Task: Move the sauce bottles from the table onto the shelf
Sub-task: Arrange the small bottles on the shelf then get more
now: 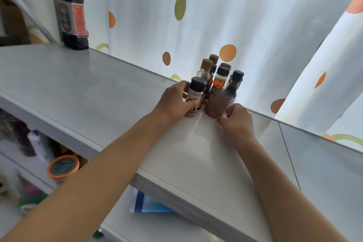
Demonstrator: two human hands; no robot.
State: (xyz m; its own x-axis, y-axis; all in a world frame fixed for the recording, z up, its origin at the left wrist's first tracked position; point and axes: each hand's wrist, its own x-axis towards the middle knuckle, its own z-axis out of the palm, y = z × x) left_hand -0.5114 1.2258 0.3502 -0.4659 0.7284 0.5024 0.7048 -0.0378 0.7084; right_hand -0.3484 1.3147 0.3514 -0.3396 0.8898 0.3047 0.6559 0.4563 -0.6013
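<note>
Gripping the white bottle with my left hand; right hand fingers loose at the brown bottle. Packed cluster near the shelf back edge; a nudge could topple some.

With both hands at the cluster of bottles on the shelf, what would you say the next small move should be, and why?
Probably let go with the left hand: the white bottle it grips already stands upright on the shelf, close beside the other sauce bottles. The right hand rests at the base of the brown bottle, also standing, so it could probably withdraw too.
</note>
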